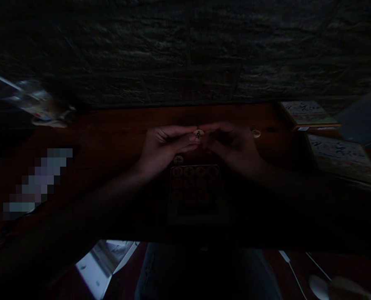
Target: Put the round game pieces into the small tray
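Note:
In the dim head view, a round light game piece with a dark character [198, 135] is held up between my two hands. My left hand [169, 146] pinches it from the left with thumb and fingers. From the right, the fingertips of my right hand [227, 143] close on the same piece. Below them a square box [197, 218] holds rows of similar round pieces, with a gap at its lower right. One loose piece [178, 159] lies just above the box's left corner, and another with a red mark [255, 133] lies beyond my right hand.
Two patterned box lids or boxes [310, 113] [344, 158] lie on the right of the wooden table [110, 121]. A plastic bag [44, 106] stands at the back left, near a blurred-out object [40, 183]. A dark stone wall rises behind.

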Available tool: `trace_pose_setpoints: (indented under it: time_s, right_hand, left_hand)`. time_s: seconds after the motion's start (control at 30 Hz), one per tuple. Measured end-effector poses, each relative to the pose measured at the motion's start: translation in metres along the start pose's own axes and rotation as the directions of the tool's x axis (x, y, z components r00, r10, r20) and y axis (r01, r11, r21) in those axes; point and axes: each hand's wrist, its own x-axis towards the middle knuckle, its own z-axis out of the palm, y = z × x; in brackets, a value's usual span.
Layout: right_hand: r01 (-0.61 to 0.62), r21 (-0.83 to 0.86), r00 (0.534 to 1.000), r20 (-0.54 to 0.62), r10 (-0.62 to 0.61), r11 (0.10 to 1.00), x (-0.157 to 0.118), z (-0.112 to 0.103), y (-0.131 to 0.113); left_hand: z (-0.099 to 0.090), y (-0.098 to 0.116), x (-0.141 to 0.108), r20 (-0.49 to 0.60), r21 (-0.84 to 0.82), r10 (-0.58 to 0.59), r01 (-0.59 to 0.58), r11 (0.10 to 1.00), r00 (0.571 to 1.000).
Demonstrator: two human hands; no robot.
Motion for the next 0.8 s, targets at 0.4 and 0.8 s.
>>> trace_pose_setpoints:
  time_s: [0.4,0.8]
  right_hand:
    - [0.109,-0.153,0.994,0.035,-0.104,0.982,-0.0055,-0.0042,0.0035]
    - [0.041,-0.056,0.999,-0.031,-0.043,0.998,-0.0026,-0.0020,0.0008]
  left_hand:
    - [0.0042,0.0077,-0.0030,0.018,0.070,-0.017,0.015,0.997,1.000]
    - [0.0019,0.0025,-0.0014,0.041,-0.018,0.032,-0.031,0.999,0.999]
